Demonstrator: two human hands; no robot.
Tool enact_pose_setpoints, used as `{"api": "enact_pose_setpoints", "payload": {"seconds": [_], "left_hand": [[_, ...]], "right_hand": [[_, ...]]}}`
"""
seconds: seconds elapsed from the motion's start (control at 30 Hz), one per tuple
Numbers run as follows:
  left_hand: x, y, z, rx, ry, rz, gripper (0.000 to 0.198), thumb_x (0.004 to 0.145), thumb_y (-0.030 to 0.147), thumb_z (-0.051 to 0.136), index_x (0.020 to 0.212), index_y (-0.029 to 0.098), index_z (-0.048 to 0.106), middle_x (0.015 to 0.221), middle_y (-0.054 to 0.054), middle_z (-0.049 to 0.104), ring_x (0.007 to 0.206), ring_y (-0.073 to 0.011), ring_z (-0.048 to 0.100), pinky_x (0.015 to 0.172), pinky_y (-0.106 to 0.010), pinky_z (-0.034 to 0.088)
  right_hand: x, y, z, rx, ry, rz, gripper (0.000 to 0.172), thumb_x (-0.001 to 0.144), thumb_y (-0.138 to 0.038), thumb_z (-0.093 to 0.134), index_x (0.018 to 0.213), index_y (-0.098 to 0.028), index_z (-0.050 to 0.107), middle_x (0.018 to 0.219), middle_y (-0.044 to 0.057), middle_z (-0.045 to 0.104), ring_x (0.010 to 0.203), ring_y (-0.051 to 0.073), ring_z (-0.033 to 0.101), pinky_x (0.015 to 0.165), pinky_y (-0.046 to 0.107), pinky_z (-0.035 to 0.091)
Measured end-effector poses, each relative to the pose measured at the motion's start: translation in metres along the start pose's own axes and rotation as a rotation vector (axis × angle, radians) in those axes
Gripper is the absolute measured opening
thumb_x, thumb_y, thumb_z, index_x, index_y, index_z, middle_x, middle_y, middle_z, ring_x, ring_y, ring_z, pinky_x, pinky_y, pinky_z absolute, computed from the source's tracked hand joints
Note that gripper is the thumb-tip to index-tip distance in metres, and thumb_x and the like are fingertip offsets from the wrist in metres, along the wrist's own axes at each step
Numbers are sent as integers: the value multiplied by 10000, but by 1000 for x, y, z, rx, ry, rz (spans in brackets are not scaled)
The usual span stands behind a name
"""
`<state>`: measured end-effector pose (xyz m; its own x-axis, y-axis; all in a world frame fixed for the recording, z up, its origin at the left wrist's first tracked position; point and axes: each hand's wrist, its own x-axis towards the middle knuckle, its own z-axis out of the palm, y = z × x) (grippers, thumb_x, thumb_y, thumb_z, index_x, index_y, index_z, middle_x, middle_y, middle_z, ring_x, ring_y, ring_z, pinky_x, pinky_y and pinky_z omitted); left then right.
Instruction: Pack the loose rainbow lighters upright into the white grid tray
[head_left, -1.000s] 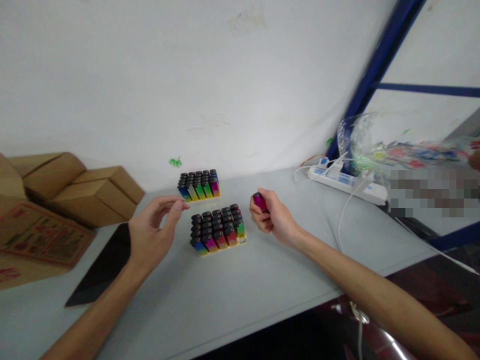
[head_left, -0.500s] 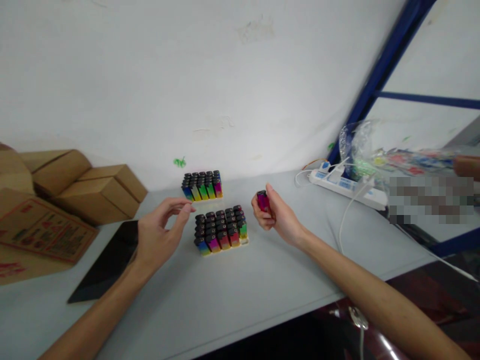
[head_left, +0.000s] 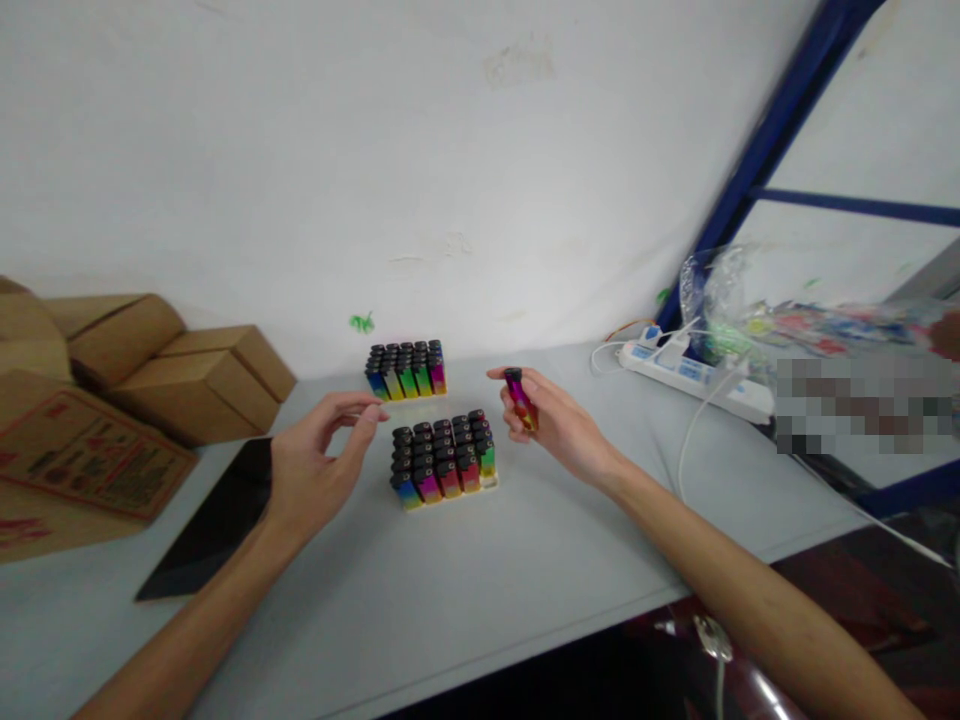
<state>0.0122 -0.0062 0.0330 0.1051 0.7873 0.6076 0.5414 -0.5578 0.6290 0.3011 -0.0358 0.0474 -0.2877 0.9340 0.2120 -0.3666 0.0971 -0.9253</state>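
Note:
A purple lighter (head_left: 522, 402) with a black top and an orange-yellow lower end is gripped in my right hand (head_left: 564, 428), above the table. Its index finger points left behind the lighter's top. My left hand (head_left: 319, 460) hovers with curved fingers and thumb apart, holding nothing visible. Between my hands a block of upright, multicoloured lighters (head_left: 446, 470) stands in rows on a pale tray (head_left: 489, 481). One slot at the tray's front right corner has no lighter. Behind it, near the wall, stands a second block of lighters (head_left: 406, 372).
Brown cardboard boxes (head_left: 202, 390) are piled at the left, beside a flat black panel (head_left: 214, 520). A white power strip (head_left: 697, 380) with plugs and cables lies at the right, near a blue frame (head_left: 757, 150) and a clear plastic bag (head_left: 720, 275). Another person's blurred fingers (head_left: 946, 332) show at the right edge.
My right hand has turned the lighter so that more of its body shows, and its index finger has stretched left. The left hand is nearly still.

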Motion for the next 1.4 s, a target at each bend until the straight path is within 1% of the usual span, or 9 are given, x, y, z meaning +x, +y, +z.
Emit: {"api": "enact_pose_setpoints", "payload": {"seconds": [0.13,0.33,0.53,0.73,0.8,0.93,1.03,1.2,1.4], "left_hand": [[0,0,-1,25,10,13,199,994,389,631,1046,212,705,936,-17,758,878,-186,745,867,-317,583],[0,-1,-2,47,17,51,187,998,372,626,1042,209,709,928,-16,764,872,-182,741,869,-312,580],[-1,-2,-3,125,9,90,192,999,377,617,1052,214,704,916,-12,764,842,-179,736,844,-307,560],[0,0,-3,163,9,111,197,1004,378,608,1045,209,701,904,-16,766,836,-181,736,831,-309,544],[0,2,-4,175,13,122,196,1005,373,604,1040,206,702,900,-17,768,830,-179,736,821,-305,541],[1,5,-4,195,24,127,191,1006,361,599,1024,202,703,885,-14,770,811,-173,738,789,-293,538],[2,7,-3,204,22,120,188,1008,352,596,1018,198,703,876,-12,774,804,-170,740,769,-285,537],[2,7,-3,205,11,114,197,1020,354,574,997,205,701,879,-4,773,798,-163,733,779,-286,542],[2,7,-4,212,4,115,220,1027,374,560,961,218,700,894,-1,773,812,-172,731,796,-300,542]], "right_hand": [[1,4,-8,-144,4,-104,362,994,-463,644,1276,-236,635,885,-1,560,739,132,550,703,293,454],[-1,2,-12,-285,96,-166,470,947,-434,731,1368,-293,574,946,-14,601,766,133,695,641,253,483],[-1,-3,-9,-276,94,-181,376,905,-432,780,1177,-260,586,933,-37,588,653,119,715,554,236,501],[-1,-6,-7,-298,165,-182,628,821,-416,864,1341,-316,525,911,-42,619,662,135,709,560,261,537],[-1,-7,-7,-324,177,-180,584,792,-421,885,1275,-284,586,901,-30,644,684,138,691,596,277,553],[-5,-10,-9,-436,89,-159,336,801,-425,876,953,-203,677,764,-32,636,603,101,584,583,265,505],[-11,-13,-9,-520,17,-128,336,805,-413,877,961,-195,673,689,-51,591,600,102,565,596,259,509],[-19,-19,-7,-688,-164,-51,362,830,-472,843,958,-184,664,882,19,669,707,136,662,587,254,573],[-18,-12,-5,-918,-254,-118,310,891,-464,791,927,-202,631,890,18,658,668,135,675,587,267,569]]}}
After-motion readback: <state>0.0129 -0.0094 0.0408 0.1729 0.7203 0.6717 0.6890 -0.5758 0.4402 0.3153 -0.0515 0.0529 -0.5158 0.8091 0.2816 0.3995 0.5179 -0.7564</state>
